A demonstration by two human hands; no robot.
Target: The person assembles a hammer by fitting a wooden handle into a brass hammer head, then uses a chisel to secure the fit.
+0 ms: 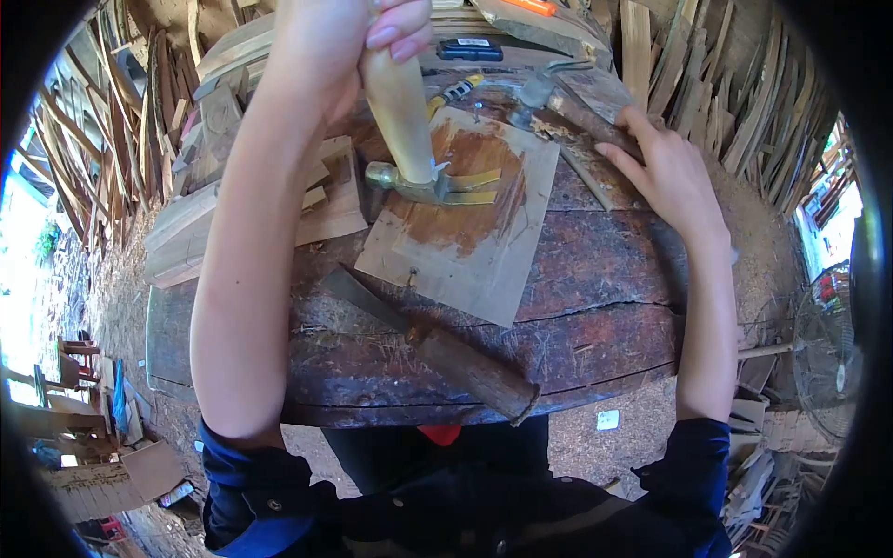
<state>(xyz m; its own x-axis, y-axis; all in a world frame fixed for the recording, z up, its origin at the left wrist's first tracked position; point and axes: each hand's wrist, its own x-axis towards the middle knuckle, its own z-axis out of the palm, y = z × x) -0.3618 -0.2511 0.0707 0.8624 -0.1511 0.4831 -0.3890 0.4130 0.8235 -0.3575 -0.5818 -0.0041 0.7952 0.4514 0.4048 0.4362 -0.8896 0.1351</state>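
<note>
My left hand is wrapped around the pale wooden handle of a claw hammer, at the top of the view. Its metal head lies low, over the brown-stained patch on a thin board; whether it touches cannot be told. My right hand closes its thumb and forefinger round the dark handle of a second claw hammer, whose head points up and left. A thin, dark strip lies just left of that hand. Nearer me rests a flat-bladed tool with a thick wooden handle.
All this lies on a cracked, worn wooden table. Wood offcuts are piled at its left. Along the back are a black case and a yellow-and-black tool. A fan stands at the right; wood strips lean all around.
</note>
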